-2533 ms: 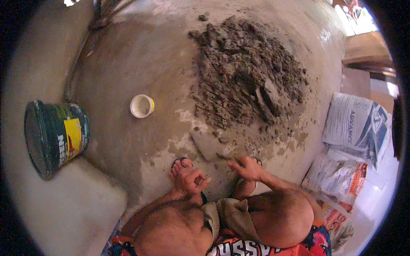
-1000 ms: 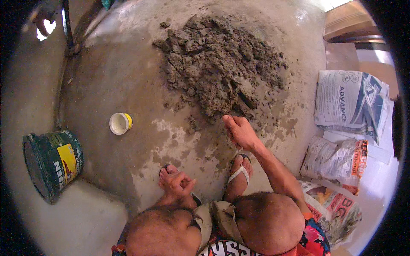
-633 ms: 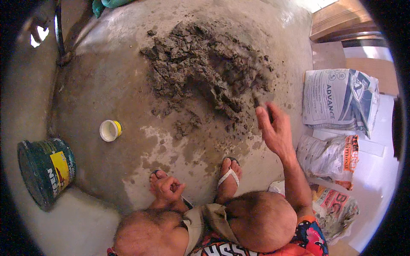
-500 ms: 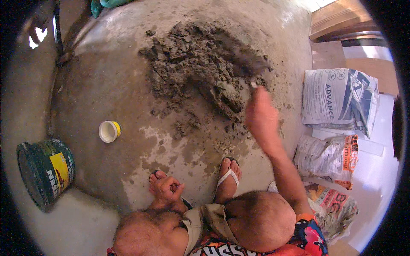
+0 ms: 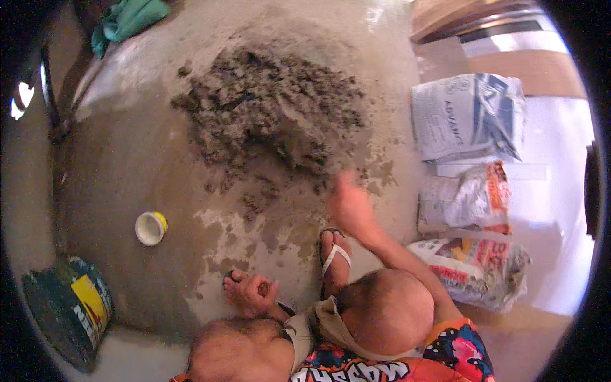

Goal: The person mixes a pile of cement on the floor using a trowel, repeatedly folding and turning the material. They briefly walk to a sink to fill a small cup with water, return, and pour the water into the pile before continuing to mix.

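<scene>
A heap of wet grey mortar (image 5: pixel 273 108) lies on the floor in front of me, lumpy at the back and scraped smoother along its near right side. My right hand (image 5: pixel 351 207) is at the near right edge of the heap, closed round the handle of what looks like a trowel. Motion smears the hand, and the blade cannot be made out against the mortar. Down by my left foot, my left hand (image 5: pixel 262 291) is curled into a loose fist. Nothing shows in its fingers.
A small white and yellow tub (image 5: pixel 151 228) lies tipped on the damp floor at the left. Nearer stands a dark green bucket (image 5: pixel 67 312). Along the right wall are a grey-blue bag (image 5: pixel 468 118), a crumpled orange-white bag (image 5: pixel 464 198) and another bag (image 5: pixel 474 267). Green cloth (image 5: pixel 130 22) lies far left.
My right hand has come back toward me and leftward from the heap's right side. The near right part of the mortar looks flatter. My view has shifted; my left hand stays by the foot.
</scene>
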`<state>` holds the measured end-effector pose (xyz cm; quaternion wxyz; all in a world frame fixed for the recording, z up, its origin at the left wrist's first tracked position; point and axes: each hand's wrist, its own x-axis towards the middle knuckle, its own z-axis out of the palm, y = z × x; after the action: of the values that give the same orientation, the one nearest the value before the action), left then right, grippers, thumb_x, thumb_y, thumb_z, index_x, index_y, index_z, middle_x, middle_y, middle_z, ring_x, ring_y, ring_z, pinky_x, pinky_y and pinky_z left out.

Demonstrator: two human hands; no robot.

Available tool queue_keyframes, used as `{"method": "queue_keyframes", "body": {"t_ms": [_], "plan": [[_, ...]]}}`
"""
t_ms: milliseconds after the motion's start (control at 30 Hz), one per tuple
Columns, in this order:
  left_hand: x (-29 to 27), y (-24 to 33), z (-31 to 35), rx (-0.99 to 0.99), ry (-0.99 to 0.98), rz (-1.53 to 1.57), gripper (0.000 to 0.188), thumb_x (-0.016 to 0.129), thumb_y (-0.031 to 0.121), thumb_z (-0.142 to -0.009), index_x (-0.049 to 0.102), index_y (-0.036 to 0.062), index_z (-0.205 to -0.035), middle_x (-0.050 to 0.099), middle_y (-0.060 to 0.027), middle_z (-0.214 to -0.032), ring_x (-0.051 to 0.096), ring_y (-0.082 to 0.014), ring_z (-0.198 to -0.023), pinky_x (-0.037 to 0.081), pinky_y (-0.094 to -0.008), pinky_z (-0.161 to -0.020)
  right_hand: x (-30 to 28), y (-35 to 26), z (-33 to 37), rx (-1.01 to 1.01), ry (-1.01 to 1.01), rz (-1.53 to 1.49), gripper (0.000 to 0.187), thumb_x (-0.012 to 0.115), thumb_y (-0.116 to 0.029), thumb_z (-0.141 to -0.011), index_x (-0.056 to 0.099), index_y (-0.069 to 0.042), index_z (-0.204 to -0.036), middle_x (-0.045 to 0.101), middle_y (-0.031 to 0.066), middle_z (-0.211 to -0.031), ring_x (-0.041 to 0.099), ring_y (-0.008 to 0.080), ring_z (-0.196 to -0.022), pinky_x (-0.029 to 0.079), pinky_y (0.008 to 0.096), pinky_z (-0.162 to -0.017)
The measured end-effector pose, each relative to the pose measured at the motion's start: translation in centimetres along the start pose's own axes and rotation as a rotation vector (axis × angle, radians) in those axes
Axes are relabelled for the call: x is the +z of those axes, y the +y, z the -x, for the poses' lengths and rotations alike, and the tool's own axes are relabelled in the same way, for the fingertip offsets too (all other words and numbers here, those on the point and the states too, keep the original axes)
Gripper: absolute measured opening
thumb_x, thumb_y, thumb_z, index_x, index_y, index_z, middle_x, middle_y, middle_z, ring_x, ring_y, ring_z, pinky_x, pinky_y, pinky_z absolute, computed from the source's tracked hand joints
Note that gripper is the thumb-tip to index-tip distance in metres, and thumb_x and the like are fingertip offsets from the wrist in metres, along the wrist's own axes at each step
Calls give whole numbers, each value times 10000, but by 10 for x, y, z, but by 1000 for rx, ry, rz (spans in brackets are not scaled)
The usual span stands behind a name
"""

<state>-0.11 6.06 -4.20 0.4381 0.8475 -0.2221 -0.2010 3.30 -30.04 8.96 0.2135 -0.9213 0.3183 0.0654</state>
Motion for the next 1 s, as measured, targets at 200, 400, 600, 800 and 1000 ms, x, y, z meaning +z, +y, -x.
{"method": "queue_keyframes", "body": {"t_ms": [200,400,600,800,1000], "plan": [[5,-6,-4,2,-16,11,215,834,334,-727,676,189,-721,623,-6,-611,611,-286,-705,434,-501,-871,-39,1,-7,-100,-112,-34,324,616,-125,-889,391,4,-1084,616,319,-797,598,549,-702,498,587,-606],[10,-8,-10,-12,10,-9,206,829,333,-730,678,193,-729,616,-2,-605,609,-287,-716,436,-498,-857,-124,122,4,446,-90,-642,269,629,-204,-915,541,-30,-1101,598,63,-766,600,179,-569,494,384,-465],[15,-9,-6,-67,29,-72,198,824,332,-732,679,197,-737,610,1,-598,606,-288,-727,437,-494,-844,-149,222,-55,745,-190,-589,171,660,-228,-955,569,-85,-977,513,4,-695,423,101,-451,321,291,-365],[14,12,-12,-26,184,-347,198,814,303,-718,661,179,-739,598,-17,-623,574,-318,-780,439,-495,-827,-105,204,-190,378,-452,-404,251,632,-248,-935,564,-52,-794,516,43,-575,486,159,-406,347,349,-352],[31,34,-28,-301,341,-266,268,813,304,-772,619,123,-732,610,-67,-705,555,-317,-761,453,-461,-759,-112,116,-317,-184,-742,-206,327,592,-177,-887,502,-29,-610,526,56,-533,520,184,-400,408,368,-377]]}}
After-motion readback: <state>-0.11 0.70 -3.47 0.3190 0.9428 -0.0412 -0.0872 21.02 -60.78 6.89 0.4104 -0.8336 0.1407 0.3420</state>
